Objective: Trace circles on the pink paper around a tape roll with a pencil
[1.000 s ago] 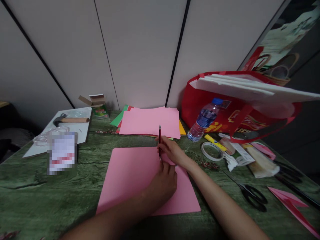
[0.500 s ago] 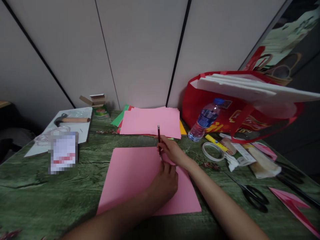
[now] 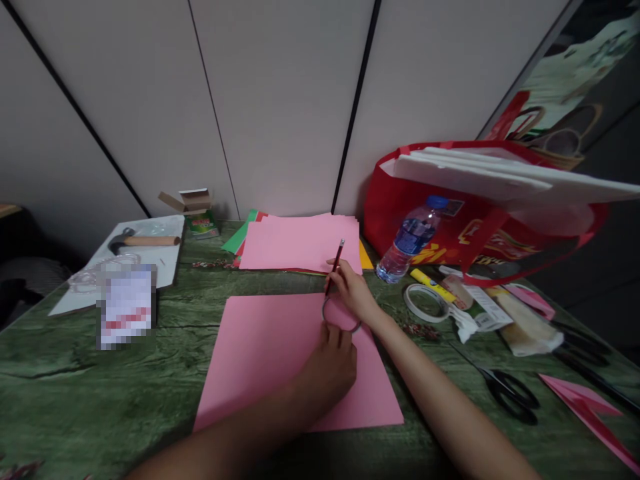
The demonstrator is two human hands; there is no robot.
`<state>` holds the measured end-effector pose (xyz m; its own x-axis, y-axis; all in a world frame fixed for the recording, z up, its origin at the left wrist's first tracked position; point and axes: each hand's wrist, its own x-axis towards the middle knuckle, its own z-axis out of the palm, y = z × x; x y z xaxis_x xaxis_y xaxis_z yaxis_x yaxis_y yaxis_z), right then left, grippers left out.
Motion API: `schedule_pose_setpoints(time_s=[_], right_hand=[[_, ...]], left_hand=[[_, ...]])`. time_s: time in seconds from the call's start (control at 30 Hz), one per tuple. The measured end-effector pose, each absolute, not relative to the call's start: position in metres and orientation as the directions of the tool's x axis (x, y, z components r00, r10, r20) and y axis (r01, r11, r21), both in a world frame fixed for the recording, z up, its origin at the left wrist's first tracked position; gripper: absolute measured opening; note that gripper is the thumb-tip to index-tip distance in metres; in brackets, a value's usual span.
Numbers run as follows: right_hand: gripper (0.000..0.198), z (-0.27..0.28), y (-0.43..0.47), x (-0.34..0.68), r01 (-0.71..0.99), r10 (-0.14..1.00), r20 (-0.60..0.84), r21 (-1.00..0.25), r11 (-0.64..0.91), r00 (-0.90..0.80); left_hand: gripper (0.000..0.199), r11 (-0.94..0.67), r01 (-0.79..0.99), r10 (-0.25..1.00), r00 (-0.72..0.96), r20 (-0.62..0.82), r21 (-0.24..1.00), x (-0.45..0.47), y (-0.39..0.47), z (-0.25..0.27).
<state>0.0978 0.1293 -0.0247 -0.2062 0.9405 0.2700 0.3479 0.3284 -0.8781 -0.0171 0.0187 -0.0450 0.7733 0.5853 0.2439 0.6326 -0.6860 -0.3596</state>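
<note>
A sheet of pink paper (image 3: 260, 353) lies flat on the table in front of me. On its upper right part rests a thin grey ring (image 3: 323, 311), pink showing through its middle. My left hand (image 3: 333, 360) is closed at the ring's near edge, its fingertips pressing it against the sheet. A dark red pencil (image 3: 335, 267) is gripped in my right hand (image 3: 353, 290), its tip down by the ring's far left edge and its top leaning right. The tip itself is hard to make out.
Behind stand a pink paper stack (image 3: 300, 243), a water bottle (image 3: 410, 240) and a red bag (image 3: 395, 193). To the right lie white tape (image 3: 410, 303), a glue stick (image 3: 433, 287) and scissors (image 3: 505, 393). On the left, a hammer (image 3: 150, 240) rests on a white board (image 3: 167, 263).
My right hand has moved slightly right along the ring's far side, and the pencil now leans right instead of standing nearly upright. More of the ring shows. My left hand stays in place.
</note>
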Motion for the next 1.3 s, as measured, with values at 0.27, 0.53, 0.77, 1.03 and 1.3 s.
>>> schedule_pose_setpoints(time_s=[0.27, 0.53, 0.77, 1.03, 1.3], right_hand=[[0.029, -0.027, 0.135, 0.108, 0.354, 0.958, 0.257, -0.891, 0.285, -0.126], [0.026, -0.028, 0.134, 0.111, 0.421, 0.945, 0.317, -0.847, 0.323, -0.086], [0.023, -0.031, 0.129, 0.115, 0.48, 0.933, 0.351, -0.808, 0.342, -0.075], [0.023, -0.031, 0.123, 0.125, 0.535, 0.926, 0.374, -0.774, 0.339, -0.045], [0.032, -0.032, 0.108, 0.139, 0.513, 0.932, 0.362, -0.803, 0.303, 0.016]], left_hand=[[0.021, -0.691, 0.618, 0.587, 0.782, 0.208, -0.375, -0.018, 0.019, -0.04], [0.02, -0.692, 0.623, 0.579, 0.781, 0.235, -0.365, -0.018, 0.02, -0.043], [0.02, -0.7, 0.606, 0.573, 0.792, 0.21, -0.378, -0.02, 0.019, -0.037], [0.019, -0.695, 0.605, 0.567, 0.793, 0.221, -0.389, -0.02, 0.02, -0.038], [0.021, -0.703, 0.593, 0.574, 0.799, 0.179, -0.392, -0.021, 0.02, -0.035]])
